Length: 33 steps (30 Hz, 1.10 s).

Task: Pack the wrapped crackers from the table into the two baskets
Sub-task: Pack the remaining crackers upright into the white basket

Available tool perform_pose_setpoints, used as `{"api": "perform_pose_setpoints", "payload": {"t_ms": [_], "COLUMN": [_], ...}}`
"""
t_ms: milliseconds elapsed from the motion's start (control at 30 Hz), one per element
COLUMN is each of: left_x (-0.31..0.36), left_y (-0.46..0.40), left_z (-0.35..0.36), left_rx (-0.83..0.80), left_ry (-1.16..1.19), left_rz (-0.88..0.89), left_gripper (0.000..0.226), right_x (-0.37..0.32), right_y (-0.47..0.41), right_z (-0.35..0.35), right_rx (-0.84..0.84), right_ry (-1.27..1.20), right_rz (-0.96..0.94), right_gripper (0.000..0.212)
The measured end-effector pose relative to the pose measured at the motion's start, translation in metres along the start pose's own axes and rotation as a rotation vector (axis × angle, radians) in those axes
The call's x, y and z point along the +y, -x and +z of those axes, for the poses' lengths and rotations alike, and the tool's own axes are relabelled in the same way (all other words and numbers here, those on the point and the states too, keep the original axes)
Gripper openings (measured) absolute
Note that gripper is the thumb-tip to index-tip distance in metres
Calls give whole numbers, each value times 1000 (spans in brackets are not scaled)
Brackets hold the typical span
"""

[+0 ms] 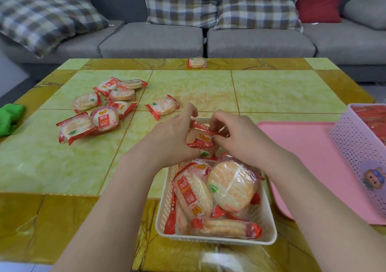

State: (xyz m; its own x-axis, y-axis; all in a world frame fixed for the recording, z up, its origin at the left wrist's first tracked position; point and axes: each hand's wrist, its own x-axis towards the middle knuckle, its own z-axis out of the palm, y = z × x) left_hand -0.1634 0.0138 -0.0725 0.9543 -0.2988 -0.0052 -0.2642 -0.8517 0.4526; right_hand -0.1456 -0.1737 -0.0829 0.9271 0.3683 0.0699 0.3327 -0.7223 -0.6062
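wrapped crackers [200, 135]: being held by both hands over the far end of the white basket [269, 233], probably for tucking into the remaining gap.
left hand [173, 134]: curling round the packets' left side, fingers clamped on the wrappers.
right hand [236, 134]: pinching the red wrapper edge from the right, likely steadying it.
white basket: sitting at the near table edge, filling with packets standing on edge, seemingly to save room.
loose packets [100, 109]: lying in a cluster at far left on the table [271, 88], one more [197, 63] at the far edge.
lilac basket [359, 146]: resting on the pink tray [302, 146], already holding red packets.
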Motion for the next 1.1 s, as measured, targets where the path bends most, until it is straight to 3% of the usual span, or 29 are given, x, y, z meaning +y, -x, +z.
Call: {"api": "perform_pose_setpoints", "payload": {"t_ms": [367,533,633,733,900,1100], "left_x": [3,-2,-5,-5,-8,-3], "left_y": [-3,-4,-6,-10,-17,-18], "left_z": [2,4,7,14,25,25], "left_rx": [-19,129,232,223,129,291], "left_ry": [-223,-337,-345,-411,-501,-474], "left_rz": [-17,86,142,105,22,98], "left_gripper": [38,27,24,29,48,49], "right_x": [-1,1,-2,-5,-9,-15], "right_y": [-1,-4,-4,-3,-3,2], "right_z": [2,2,5,12,11,0], "right_rx": [-178,-219,-89,27,-29,-74], "right_ry": [-276,-160,-117,-23,30,64], "right_rz": [79,113,134,148,161,164], "right_gripper": [36,57,47,35,33,40]}}
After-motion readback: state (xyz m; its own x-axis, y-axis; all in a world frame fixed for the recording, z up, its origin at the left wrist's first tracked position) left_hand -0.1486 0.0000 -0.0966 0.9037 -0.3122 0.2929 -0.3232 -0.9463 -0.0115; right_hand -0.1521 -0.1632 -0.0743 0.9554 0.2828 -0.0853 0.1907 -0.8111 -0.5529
